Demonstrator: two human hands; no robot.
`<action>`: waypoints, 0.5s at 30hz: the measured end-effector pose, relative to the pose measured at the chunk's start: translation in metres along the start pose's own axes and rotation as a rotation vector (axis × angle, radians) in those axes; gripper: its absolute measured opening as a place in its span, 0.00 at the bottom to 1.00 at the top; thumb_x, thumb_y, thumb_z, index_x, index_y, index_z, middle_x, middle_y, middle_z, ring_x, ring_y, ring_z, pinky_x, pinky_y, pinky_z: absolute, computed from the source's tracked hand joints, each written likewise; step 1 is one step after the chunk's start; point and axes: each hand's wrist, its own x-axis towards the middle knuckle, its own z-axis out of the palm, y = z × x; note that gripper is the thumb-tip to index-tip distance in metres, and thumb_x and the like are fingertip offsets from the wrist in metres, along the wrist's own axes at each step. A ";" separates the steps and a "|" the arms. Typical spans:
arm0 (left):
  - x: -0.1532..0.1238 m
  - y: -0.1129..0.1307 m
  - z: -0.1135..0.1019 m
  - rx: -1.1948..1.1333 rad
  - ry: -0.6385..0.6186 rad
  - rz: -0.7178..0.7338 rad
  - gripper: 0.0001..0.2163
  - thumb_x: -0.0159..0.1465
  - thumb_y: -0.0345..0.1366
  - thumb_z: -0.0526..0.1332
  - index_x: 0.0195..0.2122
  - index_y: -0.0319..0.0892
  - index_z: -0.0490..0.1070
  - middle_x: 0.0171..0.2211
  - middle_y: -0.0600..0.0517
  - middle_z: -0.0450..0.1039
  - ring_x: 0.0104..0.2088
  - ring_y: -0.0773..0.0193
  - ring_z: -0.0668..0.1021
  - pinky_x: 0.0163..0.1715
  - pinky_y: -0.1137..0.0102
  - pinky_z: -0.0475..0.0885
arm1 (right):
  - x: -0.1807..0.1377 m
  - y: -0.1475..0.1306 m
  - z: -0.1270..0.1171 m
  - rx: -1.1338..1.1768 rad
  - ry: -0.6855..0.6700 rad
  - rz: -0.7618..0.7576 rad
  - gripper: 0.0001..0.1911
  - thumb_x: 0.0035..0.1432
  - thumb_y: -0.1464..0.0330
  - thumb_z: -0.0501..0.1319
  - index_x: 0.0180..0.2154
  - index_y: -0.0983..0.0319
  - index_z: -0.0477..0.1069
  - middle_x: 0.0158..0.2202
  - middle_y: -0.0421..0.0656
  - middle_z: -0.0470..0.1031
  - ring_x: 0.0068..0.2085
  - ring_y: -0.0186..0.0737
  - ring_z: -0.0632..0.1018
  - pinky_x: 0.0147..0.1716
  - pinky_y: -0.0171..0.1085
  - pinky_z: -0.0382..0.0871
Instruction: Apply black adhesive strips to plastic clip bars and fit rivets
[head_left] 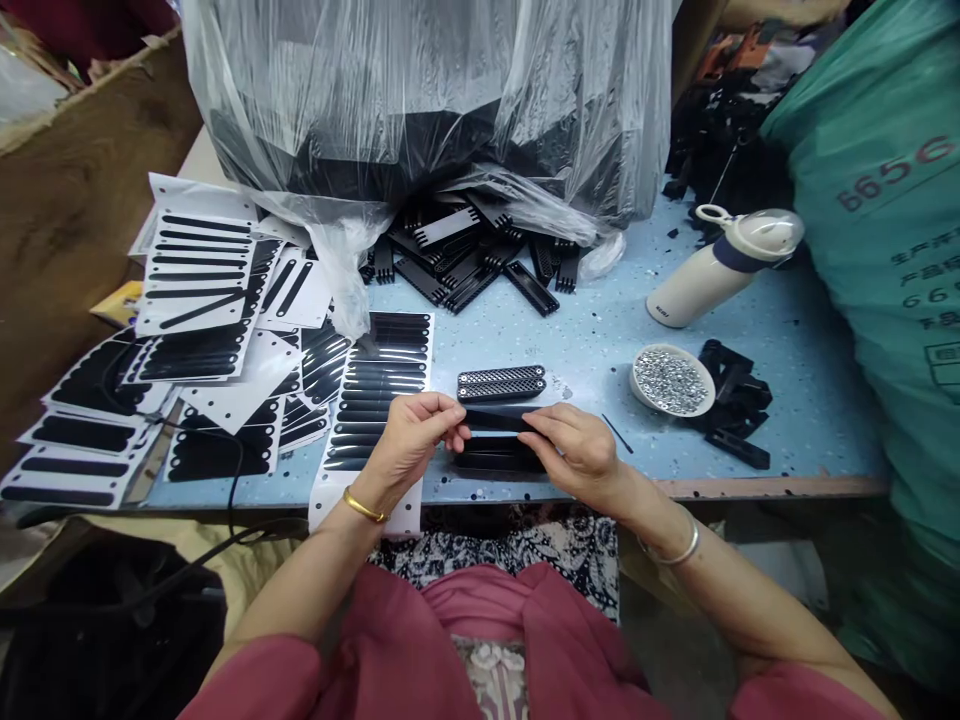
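Blue and speckled, the counter is running beneath both forearms, which are angling inward. The left hand and right hand are facing each other just nearer than a patterned handle, thumbs and fingers pinching opposite ends of a black strip.

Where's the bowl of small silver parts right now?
In the head view, the pale bowl sits on the blue tabletop, right of the right hand, below the bottle and just left of some black pieces.
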 end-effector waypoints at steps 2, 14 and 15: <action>0.001 -0.001 -0.001 0.094 0.041 0.068 0.11 0.53 0.40 0.72 0.25 0.36 0.78 0.20 0.48 0.76 0.18 0.68 0.74 0.19 0.75 0.67 | 0.002 -0.001 -0.005 -0.006 0.023 0.003 0.09 0.61 0.71 0.61 0.42 0.60 0.80 0.32 0.46 0.81 0.32 0.42 0.80 0.32 0.42 0.77; 0.019 -0.021 -0.020 0.690 0.222 0.354 0.04 0.55 0.34 0.65 0.27 0.41 0.80 0.20 0.52 0.75 0.21 0.65 0.73 0.25 0.71 0.66 | -0.001 0.042 -0.019 0.188 -0.036 0.297 0.06 0.57 0.65 0.65 0.37 0.59 0.79 0.35 0.45 0.83 0.36 0.41 0.82 0.34 0.41 0.76; 0.019 -0.022 -0.019 0.706 0.185 0.364 0.05 0.55 0.34 0.65 0.27 0.41 0.80 0.20 0.52 0.75 0.21 0.65 0.73 0.25 0.71 0.66 | -0.003 0.043 -0.014 0.205 -0.048 0.300 0.07 0.57 0.65 0.65 0.37 0.59 0.80 0.36 0.45 0.83 0.36 0.42 0.82 0.35 0.41 0.76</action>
